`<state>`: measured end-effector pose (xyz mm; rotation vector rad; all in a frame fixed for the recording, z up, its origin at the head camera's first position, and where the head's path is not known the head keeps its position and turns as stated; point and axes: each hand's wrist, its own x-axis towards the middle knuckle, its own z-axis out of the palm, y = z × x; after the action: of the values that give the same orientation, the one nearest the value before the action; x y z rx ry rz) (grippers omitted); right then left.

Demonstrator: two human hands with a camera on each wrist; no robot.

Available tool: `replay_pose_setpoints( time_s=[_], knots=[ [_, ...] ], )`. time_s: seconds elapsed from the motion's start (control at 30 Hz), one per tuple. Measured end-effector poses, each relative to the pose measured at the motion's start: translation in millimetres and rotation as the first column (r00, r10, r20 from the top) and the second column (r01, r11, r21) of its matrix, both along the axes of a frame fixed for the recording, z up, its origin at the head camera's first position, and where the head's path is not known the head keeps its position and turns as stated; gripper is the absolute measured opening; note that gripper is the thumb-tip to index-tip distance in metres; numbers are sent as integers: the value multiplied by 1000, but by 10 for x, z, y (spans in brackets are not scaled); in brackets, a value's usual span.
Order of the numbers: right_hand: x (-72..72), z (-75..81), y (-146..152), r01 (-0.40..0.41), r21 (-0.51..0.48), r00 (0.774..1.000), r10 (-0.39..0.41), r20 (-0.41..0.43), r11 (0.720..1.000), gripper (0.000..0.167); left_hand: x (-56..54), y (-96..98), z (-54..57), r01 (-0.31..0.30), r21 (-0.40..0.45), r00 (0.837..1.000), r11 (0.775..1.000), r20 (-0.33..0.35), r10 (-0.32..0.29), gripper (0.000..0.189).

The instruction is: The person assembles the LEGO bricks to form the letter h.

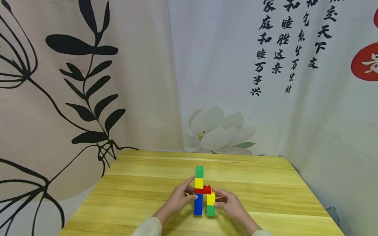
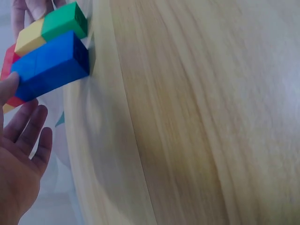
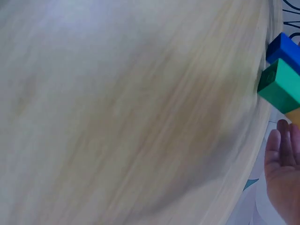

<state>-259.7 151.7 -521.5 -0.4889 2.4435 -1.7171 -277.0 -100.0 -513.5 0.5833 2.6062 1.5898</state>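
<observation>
A toy-brick structure stands on the wooden table in the head view. Its left column is blue bricks (image 1: pixel 198 205), with a red brick (image 1: pixel 203 189) lying across the top. Above the red brick rise a yellow brick (image 1: pixel 199 183) and a green brick (image 1: pixel 199 172). Under the red brick's right end stands another yellow brick (image 1: pixel 211 199) over a green one (image 1: pixel 211 210). My left hand (image 1: pixel 178 199) grips the left column, thumb near the top of the blue. My right hand (image 1: pixel 232 205) pinches the lower yellow brick from the right; its fingertips are partly hidden.
The light wooden table (image 1: pixel 141 183) has rounded far corners. Behind it hangs a pale curtain (image 1: pixel 212 65) with printed black plants, a white lotus and dark lettering.
</observation>
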Motion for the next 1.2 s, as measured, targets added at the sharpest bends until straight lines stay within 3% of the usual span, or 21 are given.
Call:
replay_pose_setpoints(
  time_s=[0.47,0.77,1.0,1.2],
  knots=[
    [-2,19,48,-118,33,992,116,48,993,52,-40,-43,-37,47,-30,990,998,133,-43,79],
    [6,-8,47,-122,72,991,118,61,990,50,-56,-50,-46,54,-55,982,997,184,-43,78],
    [19,-47,32,-99,86,993,92,76,991,48,-93,-45,-107,78,-87,980,993,187,-60,72],
    [7,-35,-2,-65,130,993,51,106,989,48,-123,-44,-124,58,-143,975,988,222,-25,65]
  ],
)
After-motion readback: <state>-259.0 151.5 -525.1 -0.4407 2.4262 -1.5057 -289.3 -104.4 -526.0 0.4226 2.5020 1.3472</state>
